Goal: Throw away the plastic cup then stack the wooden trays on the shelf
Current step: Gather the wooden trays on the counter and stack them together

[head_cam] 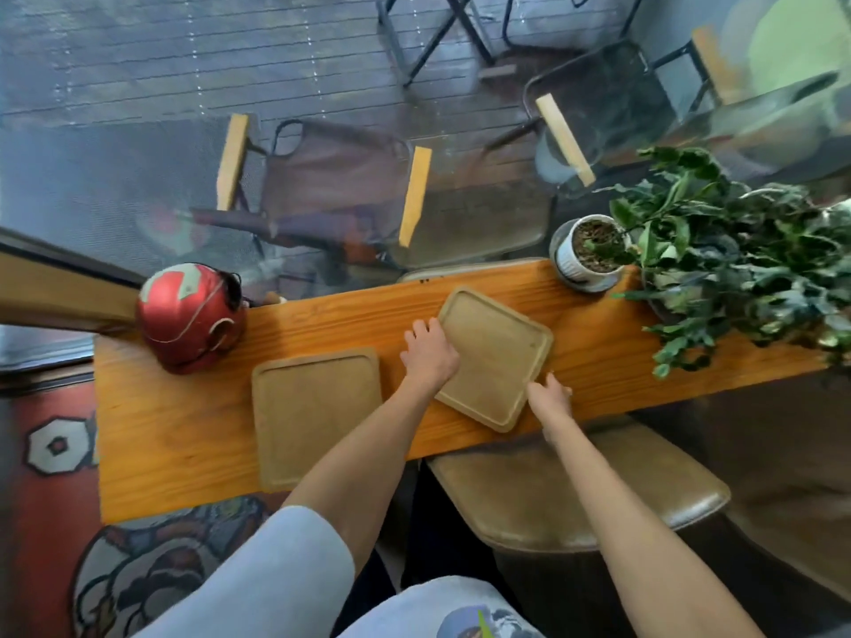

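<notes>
Both hands' grip on the tilted wooden tray [495,356]: left hand [430,354] fingers spread over its left edge, right hand [550,393] pinching the near corner. Second wooden tray [315,416] lies flat just left, apart, on orange wood worktop [598,352]. Red helmet [191,317] far left, potted plant [591,250] right; glass wall beyond.

Your two bare forearms, your left hand [430,356] and right hand [550,396] ungloved, a short pale grey-blue sleeve [285,564], your matching shirt with a printed graphic [483,623]
</notes>
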Available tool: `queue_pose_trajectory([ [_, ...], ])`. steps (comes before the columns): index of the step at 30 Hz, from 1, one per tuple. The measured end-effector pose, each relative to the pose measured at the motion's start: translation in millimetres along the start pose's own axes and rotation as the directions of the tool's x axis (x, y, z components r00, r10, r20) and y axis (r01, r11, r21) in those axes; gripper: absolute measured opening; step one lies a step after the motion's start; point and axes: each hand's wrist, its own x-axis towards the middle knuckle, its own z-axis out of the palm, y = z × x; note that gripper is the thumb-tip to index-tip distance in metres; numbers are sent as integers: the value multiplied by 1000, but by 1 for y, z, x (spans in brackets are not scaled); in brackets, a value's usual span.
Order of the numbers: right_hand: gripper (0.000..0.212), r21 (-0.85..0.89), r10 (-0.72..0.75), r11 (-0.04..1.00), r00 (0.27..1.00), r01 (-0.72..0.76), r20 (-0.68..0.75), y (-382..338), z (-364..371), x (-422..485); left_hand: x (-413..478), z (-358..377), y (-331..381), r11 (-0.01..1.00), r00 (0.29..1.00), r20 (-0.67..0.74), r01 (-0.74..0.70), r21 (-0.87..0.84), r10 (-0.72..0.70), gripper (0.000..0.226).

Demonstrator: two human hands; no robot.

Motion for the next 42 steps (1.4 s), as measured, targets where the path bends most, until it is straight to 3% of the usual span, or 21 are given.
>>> queue_pose_trajectory([
  [5,72,238,27,970,997,-43,72,-9,10,-10,-3,-1,6,995,988,134,87,-50,-80,80],
  [10,76,296,-70,955,984,19,163,-29,34,-44,-29,-62,-30,977,993,2,113,-181,-115,70],
  [13,81,200,-167,972,965,126,201,-28,80,-50,-57,-100,-86,952,988,-24,141,-272,-153,80],
  [19,73,-57,-247,960,923,275,295,-41,161,-141,-110,-123,-205,853,945,60,316,-415,-321,91],
  [27,73,-272,-264,907,937,322,229,-25,191,-151,-130,-91,-252,761,934,116,343,-551,-337,90],
  [34,74,-270,-215,924,952,271,217,-13,194,-149,-129,-75,-263,730,940,28,282,-623,-339,78],
  [42,74,-167,-173,961,953,219,250,-9,195,-152,-124,-79,-270,702,951,55,262,-662,-304,64],
])
